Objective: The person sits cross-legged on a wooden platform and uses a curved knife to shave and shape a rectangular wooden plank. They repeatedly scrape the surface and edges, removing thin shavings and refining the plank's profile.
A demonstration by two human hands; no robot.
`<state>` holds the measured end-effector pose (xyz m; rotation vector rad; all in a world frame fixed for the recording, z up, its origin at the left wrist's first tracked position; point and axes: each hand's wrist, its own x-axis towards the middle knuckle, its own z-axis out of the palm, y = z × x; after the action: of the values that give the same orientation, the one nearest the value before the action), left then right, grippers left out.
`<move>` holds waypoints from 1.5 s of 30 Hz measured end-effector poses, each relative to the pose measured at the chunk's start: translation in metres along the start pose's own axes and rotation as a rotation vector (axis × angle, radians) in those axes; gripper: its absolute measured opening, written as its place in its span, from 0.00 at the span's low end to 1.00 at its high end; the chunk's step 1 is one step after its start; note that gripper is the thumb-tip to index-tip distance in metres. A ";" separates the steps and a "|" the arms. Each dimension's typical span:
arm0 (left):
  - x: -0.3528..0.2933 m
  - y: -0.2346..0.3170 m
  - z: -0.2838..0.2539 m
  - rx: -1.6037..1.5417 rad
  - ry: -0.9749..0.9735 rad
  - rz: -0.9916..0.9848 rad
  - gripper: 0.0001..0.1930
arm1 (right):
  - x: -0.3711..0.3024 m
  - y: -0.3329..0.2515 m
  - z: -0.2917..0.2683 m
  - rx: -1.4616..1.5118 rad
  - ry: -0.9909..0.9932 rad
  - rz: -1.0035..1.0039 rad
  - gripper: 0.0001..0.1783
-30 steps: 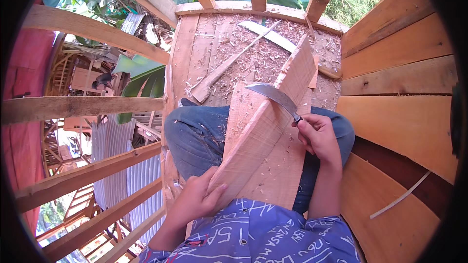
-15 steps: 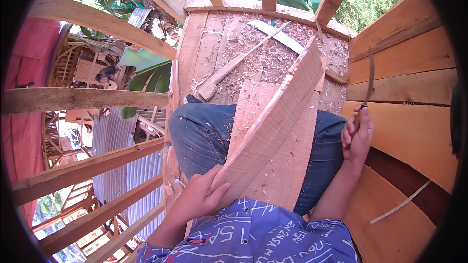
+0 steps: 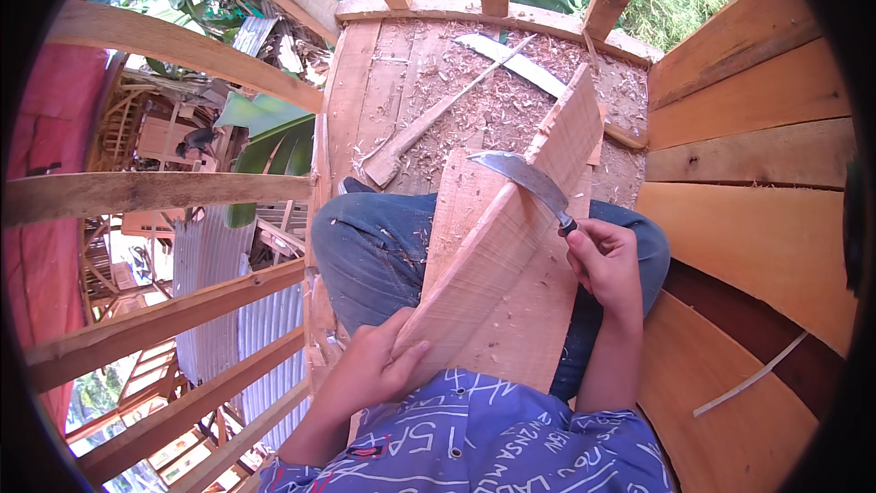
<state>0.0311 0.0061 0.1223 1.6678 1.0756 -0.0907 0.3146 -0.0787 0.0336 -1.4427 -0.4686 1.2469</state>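
Note:
My left hand (image 3: 381, 361) grips the near end of a long wooden plank (image 3: 493, 260), which stands on edge and slants away to the far right. Under it a wider flat board (image 3: 511, 347) rests across my lap. In my right hand (image 3: 606, 260) is the dark handle of a knife with a curved blade (image 3: 527, 180). That blade lies over the plank's upper edge, around the middle of its length; whether it touches the wood I cannot tell. My right fingers are wrapped round the handle.
Wood shavings cover the plank floor (image 3: 365, 96) ahead. On it lie a long blade (image 3: 525, 66) and a tapered wooden stick (image 3: 438, 114). Wooden rails (image 3: 164, 187) run along the left, and a board wall (image 3: 744, 160) stands at the right with a thin strip (image 3: 753, 374) near it.
My right hand has swung the curved knife leftward and down, from beside the right wall to over the plank's edge. My left hand keeps its hold on the plank.

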 end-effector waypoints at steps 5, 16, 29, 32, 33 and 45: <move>0.001 -0.004 -0.001 -0.019 -0.021 -0.020 0.17 | -0.005 0.009 0.011 -0.051 0.110 -0.083 0.13; 0.003 -0.001 0.001 -0.011 -0.005 0.023 0.15 | -0.003 -0.006 -0.014 0.101 0.234 -0.140 0.11; 0.004 0.004 0.002 -0.011 -0.031 -0.045 0.17 | -0.010 0.020 0.030 -0.052 0.261 -0.208 0.13; 0.004 0.004 -0.001 -0.002 -0.088 -0.129 0.19 | 0.001 0.024 0.031 -0.533 0.560 -0.684 0.11; 0.004 0.003 0.000 -0.001 -0.087 -0.123 0.19 | 0.004 0.022 0.019 -0.358 0.565 -0.544 0.11; 0.002 0.001 0.005 -0.005 0.013 -0.003 0.16 | 0.004 0.006 -0.002 0.107 -0.084 0.003 0.10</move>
<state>0.0354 0.0030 0.1199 1.6646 1.0874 -0.0788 0.3158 -0.0779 0.0266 -1.3049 -0.4493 1.3190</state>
